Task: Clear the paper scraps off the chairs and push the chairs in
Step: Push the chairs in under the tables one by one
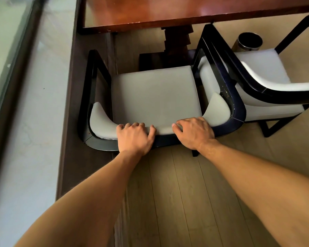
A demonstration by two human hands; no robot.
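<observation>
A black-framed chair (155, 93) with a grey seat cushion faces the red-brown wooden table (185, 9). Its seat is bare, with no paper scraps on it. My left hand (135, 137) grips the top of the curved backrest left of centre, fingers curled over the padding. My right hand (194, 131) grips the same backrest right of centre. A second chair (264, 72) of the same kind stands to the right, turned at an angle, its arm touching the first chair's arm. No scraps show on its visible seat.
A round metal bin (248, 42) stands on the floor behind the second chair. The table's dark pedestal (177, 43) rises just ahead of the first chair's seat. A dark strip and a pale stone floor (34, 122) run along the left, with a glass partition (9, 41) beyond.
</observation>
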